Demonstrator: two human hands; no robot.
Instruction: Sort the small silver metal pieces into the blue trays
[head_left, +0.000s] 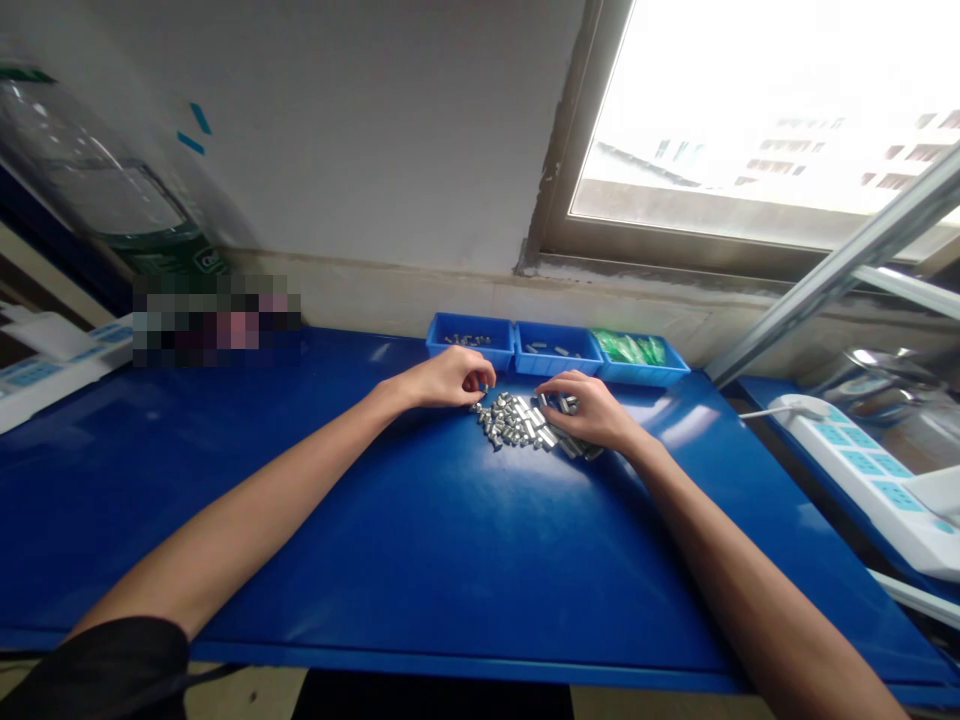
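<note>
A heap of small silvery metal parts lies on the blue table: short pieces (504,422) on the left, longer rod-like pieces (534,420) towards the right. At the heap's left edge, my left hand (452,377) is closed, its fingertips pinched on a short metal piece (484,388). My right hand (589,408) bends over the right side of the heap and hides part of it. Between its thumb and fingers is a metal rod (542,400). Behind the hands stand a blue bin with small parts (471,358) and another with a few rods (559,366).
A third blue bin (651,376) holds green plastic packets (628,348). White power strips lie at the right (874,470) and left (67,362). A large bottle (112,190) stands at the back left. A metal frame (832,265) rises on the right, beside the window.
</note>
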